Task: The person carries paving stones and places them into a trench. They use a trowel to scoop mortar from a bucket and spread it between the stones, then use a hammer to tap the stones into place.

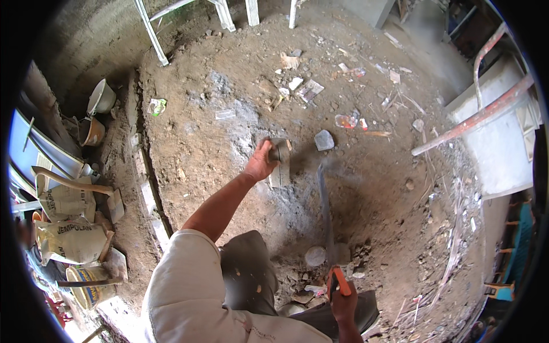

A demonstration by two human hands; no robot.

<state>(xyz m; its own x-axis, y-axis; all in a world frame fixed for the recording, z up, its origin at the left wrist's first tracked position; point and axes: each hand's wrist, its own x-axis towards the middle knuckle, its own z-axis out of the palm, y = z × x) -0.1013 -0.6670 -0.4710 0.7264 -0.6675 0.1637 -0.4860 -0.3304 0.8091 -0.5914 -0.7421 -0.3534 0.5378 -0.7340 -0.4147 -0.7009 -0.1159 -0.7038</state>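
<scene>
My left hand (pixel 261 162) reaches out over the dirt ground and grips a grey stone (pixel 279 152) that rests on top of a pale upright block (pixel 280 173). My right hand (pixel 344 301), low at the right, holds the orange handle of a long dark-bladed tool (pixel 326 212). Its blade runs up and away over the soil, and looks blurred. A separate grey stone (pixel 323 139) lies on the ground just right of my left hand. A rounded pale stone (pixel 315 255) sits beside the blade near my knees.
Cement sacks (pixel 71 240), a yellow bucket (pixel 86 286) and bowls (pixel 102 97) crowd the left side beyond a shallow trench (pixel 150 188). White ladder legs (pixel 153 34) stand at the top. A red-orange pole (pixel 474 117) and a white block wall (pixel 503 143) lie to the right. Litter dots the soil.
</scene>
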